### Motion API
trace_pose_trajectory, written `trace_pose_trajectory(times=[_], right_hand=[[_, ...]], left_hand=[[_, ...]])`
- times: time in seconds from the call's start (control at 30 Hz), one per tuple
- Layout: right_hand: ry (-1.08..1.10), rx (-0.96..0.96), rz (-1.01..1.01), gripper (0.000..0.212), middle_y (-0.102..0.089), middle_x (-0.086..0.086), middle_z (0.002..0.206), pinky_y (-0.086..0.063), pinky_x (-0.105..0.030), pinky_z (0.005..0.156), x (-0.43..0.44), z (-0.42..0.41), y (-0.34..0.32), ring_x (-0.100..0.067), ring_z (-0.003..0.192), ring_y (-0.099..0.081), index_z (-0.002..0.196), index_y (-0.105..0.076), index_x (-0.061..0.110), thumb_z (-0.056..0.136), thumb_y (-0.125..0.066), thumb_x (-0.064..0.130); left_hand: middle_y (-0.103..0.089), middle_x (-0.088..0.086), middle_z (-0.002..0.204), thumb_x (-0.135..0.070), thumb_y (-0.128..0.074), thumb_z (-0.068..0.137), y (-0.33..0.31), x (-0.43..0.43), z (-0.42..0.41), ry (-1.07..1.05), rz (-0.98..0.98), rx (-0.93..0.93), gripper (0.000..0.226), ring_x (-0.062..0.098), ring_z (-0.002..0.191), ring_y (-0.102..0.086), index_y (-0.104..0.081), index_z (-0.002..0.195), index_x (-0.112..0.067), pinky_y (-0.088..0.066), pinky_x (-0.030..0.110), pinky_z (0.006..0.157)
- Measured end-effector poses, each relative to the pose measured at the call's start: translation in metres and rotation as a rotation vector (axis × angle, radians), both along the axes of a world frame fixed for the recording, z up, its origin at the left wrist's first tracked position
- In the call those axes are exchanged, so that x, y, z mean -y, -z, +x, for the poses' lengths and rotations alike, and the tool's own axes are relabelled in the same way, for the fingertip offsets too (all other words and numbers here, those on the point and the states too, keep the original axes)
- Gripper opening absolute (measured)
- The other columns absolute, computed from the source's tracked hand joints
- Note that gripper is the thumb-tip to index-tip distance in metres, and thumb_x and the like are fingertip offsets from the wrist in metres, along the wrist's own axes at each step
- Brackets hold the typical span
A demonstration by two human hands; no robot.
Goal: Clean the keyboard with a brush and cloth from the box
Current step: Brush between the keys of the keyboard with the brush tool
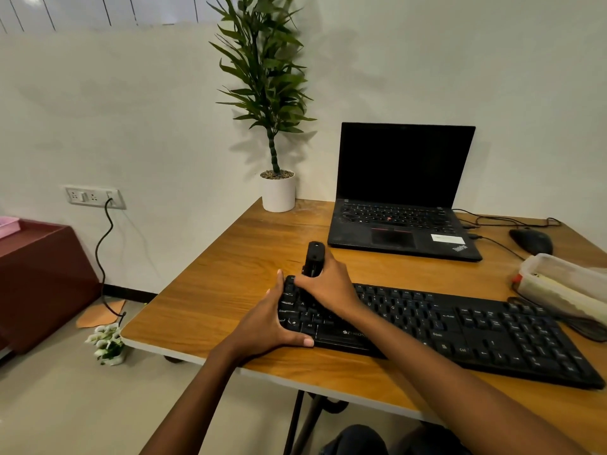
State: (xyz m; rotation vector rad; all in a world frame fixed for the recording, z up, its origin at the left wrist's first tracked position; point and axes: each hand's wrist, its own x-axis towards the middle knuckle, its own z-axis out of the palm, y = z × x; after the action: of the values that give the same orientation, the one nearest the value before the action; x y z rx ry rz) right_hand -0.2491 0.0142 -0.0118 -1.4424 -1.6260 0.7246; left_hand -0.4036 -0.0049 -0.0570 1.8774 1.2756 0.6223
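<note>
Black keyboard (460, 326) lies on the worktop (210, 290). The left grip (276, 320) clasps its left end, thumb on the front edge. The right grip (328, 284), just beyond the left, is curled round a black brush (314, 257) held over the top-left keys. A translucent box (565, 287) stands well to the right of both grips, and a laptop (400, 192) stands behind the right grip.

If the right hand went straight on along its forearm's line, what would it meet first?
Probably the left hand, whose fingers lie just beyond the right hand gripping the brush at the left end of the keyboard; past that, only bare desk. Depth is unclear.
</note>
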Motion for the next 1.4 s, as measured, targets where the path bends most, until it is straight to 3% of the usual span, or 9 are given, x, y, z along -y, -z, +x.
trace_pose_trajectory(times=[0.13,0.3,0.47,0.7,0.83,1.03,1.17,1.27,1.4], right_hand=[[-0.059,0.013,-0.086,0.028,-0.057,0.001,0.082,-0.049,-0.028,0.064,-0.005,0.001,-0.011,-0.014,0.073,-0.057,0.092,-0.05,0.017,0.075,-0.069,0.028],[0.06,0.058,0.004,0.04,-0.061,-0.004,0.089,-0.053,-0.034,0.071,-0.016,0.006,-0.006,-0.02,0.079,-0.06,0.106,-0.05,0.013,0.075,-0.07,0.028],[-0.045,0.076,-0.086,0.023,-0.057,0.001,0.079,-0.047,-0.026,0.063,-0.02,0.012,-0.016,-0.015,0.074,-0.057,0.086,-0.052,0.017,0.075,-0.07,0.026],[-0.027,0.062,0.04,0.041,-0.058,0.001,0.079,-0.048,-0.023,0.057,0.002,0.009,-0.003,-0.016,0.07,-0.058,0.108,-0.048,0.015,0.075,-0.071,0.024],[-0.104,0.085,0.042,0.036,-0.058,0.007,0.076,-0.045,-0.02,0.052,0.042,0.003,0.001,-0.007,0.064,-0.057,0.1,-0.048,0.022,0.071,-0.07,0.023],[-0.028,-0.018,-0.05,0.026,-0.06,0.0,0.085,-0.05,-0.028,0.068,0.017,0.011,-0.03,-0.016,0.08,-0.06,0.092,-0.052,0.017,0.075,-0.07,0.027],[-0.072,0.115,-0.06,0.031,-0.061,-0.003,0.086,-0.05,-0.033,0.068,0.01,0.01,-0.017,-0.019,0.078,-0.06,0.094,-0.051,0.016,0.072,-0.069,0.029],[-0.192,0.051,-0.165,0.021,-0.056,-0.001,0.079,-0.047,-0.029,0.067,0.003,0.009,-0.027,-0.016,0.075,-0.056,0.085,-0.052,0.015,0.074,-0.068,0.022],[-0.135,-0.062,-0.065,0.025,-0.057,0.001,0.081,-0.048,-0.027,0.072,-0.019,0.001,-0.039,-0.016,0.079,-0.057,0.093,-0.052,0.013,0.076,-0.069,0.018]], left_hand=[[-0.017,-0.003,0.157,-0.072,-0.079,0.039,0.001,-0.001,0.0,-0.001,0.003,-0.01,0.147,0.019,0.145,-0.015,0.024,0.139,-0.04,-0.025,0.044,0.116],[-0.016,-0.007,0.157,-0.071,-0.081,0.038,0.001,-0.001,0.0,-0.002,0.003,0.009,0.15,0.016,0.145,-0.013,0.022,0.142,-0.037,-0.022,0.042,0.117],[-0.017,-0.006,0.156,-0.07,-0.08,0.04,0.001,-0.002,0.0,0.011,0.005,0.004,0.15,0.016,0.144,-0.015,0.021,0.144,-0.033,-0.023,0.041,0.117],[-0.021,-0.005,0.156,-0.072,-0.08,0.039,0.001,-0.001,0.001,0.001,0.019,0.004,0.149,0.016,0.144,-0.017,0.023,0.142,-0.038,-0.026,0.041,0.116],[-0.017,-0.009,0.157,-0.072,-0.079,0.044,0.001,-0.001,-0.001,0.031,0.038,0.008,0.144,0.017,0.145,-0.013,0.026,0.138,-0.043,-0.024,0.043,0.116],[-0.025,-0.015,0.15,-0.067,-0.082,0.041,-0.005,0.002,-0.002,0.043,-0.004,0.063,0.152,0.006,0.136,-0.031,0.024,0.144,-0.031,-0.03,0.023,0.11],[-0.026,-0.036,0.131,-0.063,-0.08,0.044,-0.003,0.005,-0.008,0.028,0.019,0.134,0.149,-0.026,0.109,-0.038,0.024,0.144,-0.028,-0.031,-0.004,0.088],[-0.028,-0.03,0.136,-0.05,-0.082,0.05,-0.002,0.006,-0.007,0.015,0.016,0.147,0.144,-0.02,0.113,-0.039,0.025,0.144,-0.026,-0.032,-0.004,0.086],[-0.026,-0.03,0.135,-0.058,-0.082,0.044,-0.003,0.006,-0.006,-0.019,0.006,0.169,0.15,-0.008,0.125,-0.033,0.029,0.141,-0.028,-0.028,-0.006,0.087]])
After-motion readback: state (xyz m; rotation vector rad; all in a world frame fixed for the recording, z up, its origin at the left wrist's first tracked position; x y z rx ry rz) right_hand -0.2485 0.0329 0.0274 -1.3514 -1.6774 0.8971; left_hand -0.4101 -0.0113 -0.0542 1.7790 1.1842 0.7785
